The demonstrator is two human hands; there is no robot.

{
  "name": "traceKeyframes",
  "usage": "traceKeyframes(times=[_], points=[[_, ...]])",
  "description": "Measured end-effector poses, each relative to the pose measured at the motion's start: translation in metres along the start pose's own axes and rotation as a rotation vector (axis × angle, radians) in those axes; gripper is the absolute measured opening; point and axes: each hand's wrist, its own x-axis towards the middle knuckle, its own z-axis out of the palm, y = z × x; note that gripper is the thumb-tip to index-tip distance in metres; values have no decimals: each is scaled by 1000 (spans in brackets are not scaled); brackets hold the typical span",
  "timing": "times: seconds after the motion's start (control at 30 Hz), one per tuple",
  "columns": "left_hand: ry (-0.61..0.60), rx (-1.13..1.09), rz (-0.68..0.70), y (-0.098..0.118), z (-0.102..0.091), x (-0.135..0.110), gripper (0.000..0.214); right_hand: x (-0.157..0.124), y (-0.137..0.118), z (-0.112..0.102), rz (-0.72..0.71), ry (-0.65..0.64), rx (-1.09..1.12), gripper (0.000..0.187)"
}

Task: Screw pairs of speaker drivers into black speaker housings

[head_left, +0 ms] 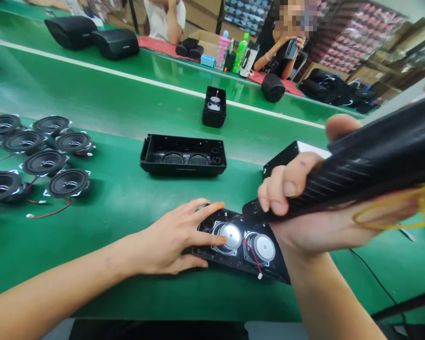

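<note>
A black speaker housing (246,259) lies on the green table, with two round speaker drivers (264,247) seated in it, magnets up. Thin red wires with white plugs run over them. My left hand (179,236) spans the housing's left end, thumb along the near edge and other fingers across the top, one fingertip at the left driver's silver magnet. In my right hand (293,189) is a black electric screwdriver (368,156), fingers wrapped round its ribbed grip. Its nose (255,211) is tilted down over the housing's far edge; the bit is hidden.
Several loose speaker drivers (44,162) with wires lie at left. Beyond my hands stands an open black housing (184,158), and farther back a smaller housing (214,106). A box (281,158) is partly behind my right hand. Finished-looking speakers (116,44), bottles (241,53) and two people are across the table.
</note>
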Motion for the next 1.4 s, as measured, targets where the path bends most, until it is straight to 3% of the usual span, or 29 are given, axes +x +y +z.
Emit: traceKeyframes(times=[0.27, 0.5, 0.77, 0.97, 1.07, 1.23, 1.4], points=[[1, 18, -16, -1, 3, 0, 51, -4, 40, -2, -2, -186, 33, 55], [21, 15, -24, 0, 4, 1, 49, -4, 61, -3, -101, -164, -71, 55], [-7, 19, -28, 0, 2, 2, 49, -5, 64, -2, -121, -180, -131, 48], [-3, 16, -25, 1, 2, 1, 48, -3, 73, -5, -180, -206, -147, 52], [6, 13, -19, 0, 3, 0, 47, -5, 75, -6, -148, -233, -95, 52], [8, 20, -16, -1, 4, 0, 48, -13, 71, 0, 21, -196, -47, 52], [4, 43, -2, -2, 3, 0, 46, -13, 72, 2, 30, -256, 74, 50]])
